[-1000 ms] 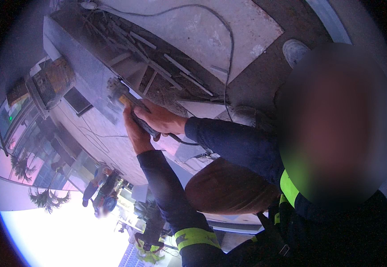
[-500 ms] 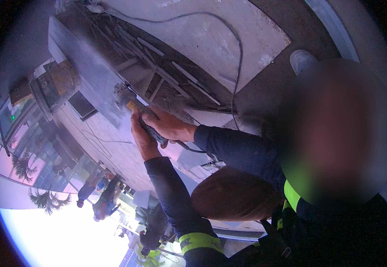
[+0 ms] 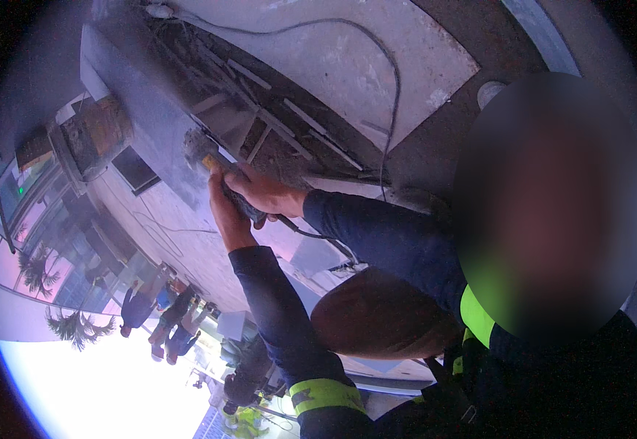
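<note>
My left hand (image 3: 225,211) and my right hand (image 3: 260,193) are both wrapped round the body of an angle grinder (image 3: 203,154). The right one lies over its upper side, the left one on the side near the paving. The grinder's dusty grey head and yellow collar stick out ahead of the fingers. That head is at the edge of a long pale slab (image 3: 159,121), with a haze of dust along it. Whether the disc touches the slab cannot be made out. A black cord (image 3: 304,232) leaves the tool's back end, below my right wrist.
Several narrow offcut strips (image 3: 311,126) lie in a dark gap beside the slab. A grey cable (image 3: 390,66) curves across a large pale board (image 3: 348,66). A dark square opening (image 3: 135,170) is in the surface at left. Several people (image 3: 172,322) stand farther off, lower left.
My hands and the grinder have shifted slightly toward the upper left. The haze near the grinder head looks thinner. People in the background have moved.
</note>
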The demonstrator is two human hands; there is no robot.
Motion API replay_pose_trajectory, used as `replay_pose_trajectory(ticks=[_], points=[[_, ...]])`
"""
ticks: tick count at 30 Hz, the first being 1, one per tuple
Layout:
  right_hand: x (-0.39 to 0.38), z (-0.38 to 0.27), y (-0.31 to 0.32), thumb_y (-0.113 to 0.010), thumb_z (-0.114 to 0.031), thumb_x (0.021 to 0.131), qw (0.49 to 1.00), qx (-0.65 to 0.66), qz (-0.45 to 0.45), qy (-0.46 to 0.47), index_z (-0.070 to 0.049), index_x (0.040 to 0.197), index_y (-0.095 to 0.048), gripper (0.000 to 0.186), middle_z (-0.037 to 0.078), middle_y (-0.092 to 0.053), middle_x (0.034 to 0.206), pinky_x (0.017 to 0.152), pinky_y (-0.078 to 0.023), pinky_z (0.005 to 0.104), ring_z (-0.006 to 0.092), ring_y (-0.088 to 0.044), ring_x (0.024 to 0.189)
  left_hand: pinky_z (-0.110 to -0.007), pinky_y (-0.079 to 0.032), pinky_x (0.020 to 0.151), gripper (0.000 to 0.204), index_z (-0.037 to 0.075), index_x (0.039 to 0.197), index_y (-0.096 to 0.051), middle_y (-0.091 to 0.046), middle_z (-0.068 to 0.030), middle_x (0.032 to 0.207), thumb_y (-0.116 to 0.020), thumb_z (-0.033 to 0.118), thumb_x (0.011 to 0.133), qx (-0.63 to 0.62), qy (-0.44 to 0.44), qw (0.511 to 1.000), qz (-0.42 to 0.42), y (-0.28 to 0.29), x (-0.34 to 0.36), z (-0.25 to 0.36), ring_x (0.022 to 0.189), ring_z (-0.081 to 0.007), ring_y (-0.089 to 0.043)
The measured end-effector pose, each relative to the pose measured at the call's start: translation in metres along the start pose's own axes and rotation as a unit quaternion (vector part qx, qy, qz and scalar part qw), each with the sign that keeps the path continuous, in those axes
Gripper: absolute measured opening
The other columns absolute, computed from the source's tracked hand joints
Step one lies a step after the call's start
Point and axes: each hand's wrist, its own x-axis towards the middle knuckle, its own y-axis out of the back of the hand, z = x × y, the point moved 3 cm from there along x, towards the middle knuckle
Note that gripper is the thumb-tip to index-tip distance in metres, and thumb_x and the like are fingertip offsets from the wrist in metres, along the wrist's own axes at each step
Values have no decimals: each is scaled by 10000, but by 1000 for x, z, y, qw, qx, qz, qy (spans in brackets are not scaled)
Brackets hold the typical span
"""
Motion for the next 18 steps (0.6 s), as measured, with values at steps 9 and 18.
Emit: replay_pose_trajectory(ticks=[9,18], points=[[-9,1,0,-432,-483,1157,1000,12,-1,7,-75,1542,-431,561,120,-664,904,334,-450,249,140,-639,489,-404,-607,769,489,26,1242,-651,-743,-123,1061,-573,490,1110,-18,-3,1000,8,-5,-1,-2,906,-256,-738],[-30,6,5,-443,-476,1169,999,-21,11,33,-37,1529,-429,567,99,-644,890,343,-459,245,116,-595,470,-393,-583,853,512,5,1259,-660,-739,-129,1108,-567,487,1114,4,-11,999,30,-12,-23,-13,978,-241,-728]])
